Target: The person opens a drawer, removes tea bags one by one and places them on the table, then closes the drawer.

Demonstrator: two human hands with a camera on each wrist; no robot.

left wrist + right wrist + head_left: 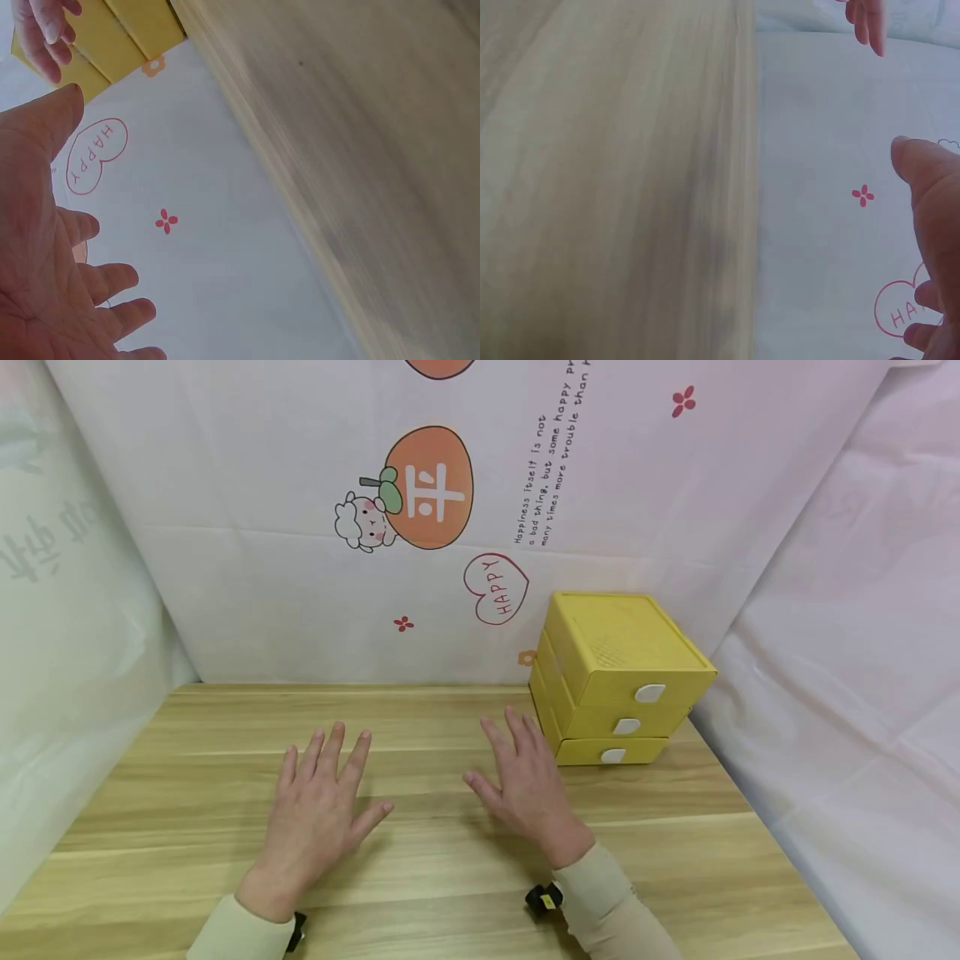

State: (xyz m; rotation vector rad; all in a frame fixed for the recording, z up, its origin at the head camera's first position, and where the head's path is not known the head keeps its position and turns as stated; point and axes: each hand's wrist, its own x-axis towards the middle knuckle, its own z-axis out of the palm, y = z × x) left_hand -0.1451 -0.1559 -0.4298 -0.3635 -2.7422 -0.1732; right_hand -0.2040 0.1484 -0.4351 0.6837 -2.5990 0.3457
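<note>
Palm down over the wooden table (pixel 420 893), my left hand (pixel 315 822) has its fingers spread and holds nothing. To its right, my right hand (pixel 528 785) is also spread and holds nothing. A yellow three-drawer box (pixel 630 635) with white pull tabs stands at the back right, its drawers pushed in. In the head view the right fingertips are close to the box's left side; whether they touch it I cannot tell. The left wrist view catches the left hand (pixel 67 247) from the palm side, with part of the box (pixel 112 37) behind.
A white printed cloth (pixel 300 585) hangs behind the table, and more white cloth (pixel 847 693) drapes down the right side. Another hanging sheet (pixel 82 610) borders the left. Black wrist cameras (pixel 543 900) sit at both cuffs.
</note>
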